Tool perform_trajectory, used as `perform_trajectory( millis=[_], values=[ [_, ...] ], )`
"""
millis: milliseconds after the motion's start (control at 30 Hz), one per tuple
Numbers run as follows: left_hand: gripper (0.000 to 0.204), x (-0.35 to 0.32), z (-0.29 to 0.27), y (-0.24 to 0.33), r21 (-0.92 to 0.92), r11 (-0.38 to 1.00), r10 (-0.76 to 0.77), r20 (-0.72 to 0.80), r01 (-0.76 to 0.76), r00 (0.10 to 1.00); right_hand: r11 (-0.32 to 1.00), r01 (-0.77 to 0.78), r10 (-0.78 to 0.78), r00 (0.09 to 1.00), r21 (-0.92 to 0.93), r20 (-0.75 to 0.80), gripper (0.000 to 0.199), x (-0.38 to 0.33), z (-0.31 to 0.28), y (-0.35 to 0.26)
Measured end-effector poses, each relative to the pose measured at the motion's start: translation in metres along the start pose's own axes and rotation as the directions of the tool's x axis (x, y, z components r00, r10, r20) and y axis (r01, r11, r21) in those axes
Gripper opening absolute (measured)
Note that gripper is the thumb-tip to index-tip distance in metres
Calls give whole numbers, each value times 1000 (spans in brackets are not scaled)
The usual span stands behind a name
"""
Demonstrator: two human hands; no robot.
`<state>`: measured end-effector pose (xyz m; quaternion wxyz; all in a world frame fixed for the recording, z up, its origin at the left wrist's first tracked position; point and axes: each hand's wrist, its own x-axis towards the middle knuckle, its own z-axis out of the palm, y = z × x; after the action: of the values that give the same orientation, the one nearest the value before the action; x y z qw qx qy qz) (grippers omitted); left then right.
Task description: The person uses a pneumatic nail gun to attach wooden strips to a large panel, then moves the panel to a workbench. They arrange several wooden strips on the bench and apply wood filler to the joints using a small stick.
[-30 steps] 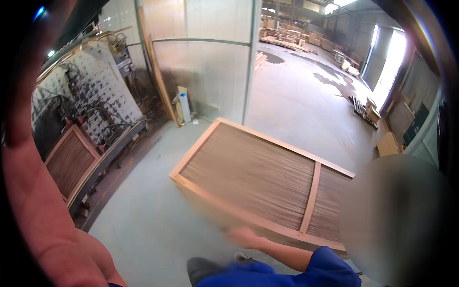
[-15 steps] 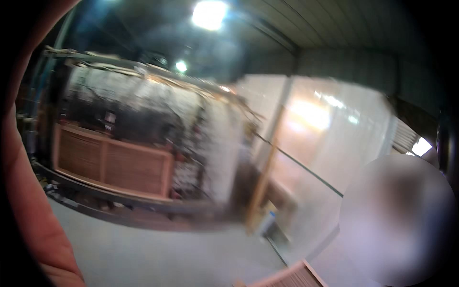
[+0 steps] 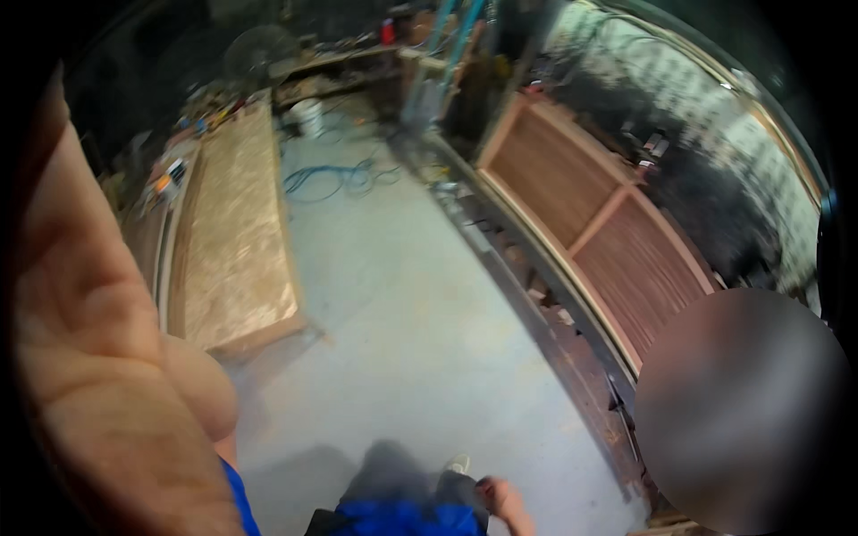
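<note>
My left arm (image 3: pixel 107 375) rises close to the lens along the left edge, and its hand is out of frame. My right hand (image 3: pixel 499 498) hangs low by my blue shirt (image 3: pixel 402 520), near my dark trousers and a pale shoe (image 3: pixel 458 464). It touches nothing that I can make out, and blur hides its fingers. A long pale board (image 3: pixel 237 241) lies flat to the left of me. A brown wooden framed panel (image 3: pixel 599 214) leans on its edge at the right.
Grey concrete floor (image 3: pixel 402 330) runs between the board and the panel. A blue cable (image 3: pixel 331 179) lies coiled on it near a white bucket (image 3: pixel 308 116). A cluttered bench and a fan (image 3: pixel 259 54) stand at the back. A dark metal rail (image 3: pixel 545 295) runs under the panel.
The view has swung round, from a wooden frame lying on the floor, past a wall rack, to this aisle. My right hand has come back from reaching forward to my waist.
</note>
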<state>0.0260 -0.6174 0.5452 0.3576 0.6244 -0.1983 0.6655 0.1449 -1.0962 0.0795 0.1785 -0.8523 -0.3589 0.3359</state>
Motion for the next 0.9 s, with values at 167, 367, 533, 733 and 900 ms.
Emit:
perform_trajectory(
  millis=[167, 367, 533, 733, 900],
  values=[
    [23, 8, -84, -3, 370, 925, 121, -60, -90, 991, 948, 310, -309, 951, -64, 33, 9, 177, -116, 33],
    [18, 17, -172, -39, 610, 785, 182, -67, -104, 981, 851, 457, -408, 886, -258, 221, 15, 411, -163, -19],
    [14, 37, -242, -157, 718, 693, 146, -220, 59, 964, 825, 535, -431, 803, -181, 411, 22, 535, -196, -155],
    [11, -50, -285, -367, 506, 329, -283, -753, 798, 594, 846, 507, -320, 731, -166, 603, 32, 696, -224, -274],
    [15, -220, -282, -465, 94, -155, -611, -791, 983, -21, 741, 614, -266, 641, -273, 720, 28, 878, -205, -366]
  ],
)
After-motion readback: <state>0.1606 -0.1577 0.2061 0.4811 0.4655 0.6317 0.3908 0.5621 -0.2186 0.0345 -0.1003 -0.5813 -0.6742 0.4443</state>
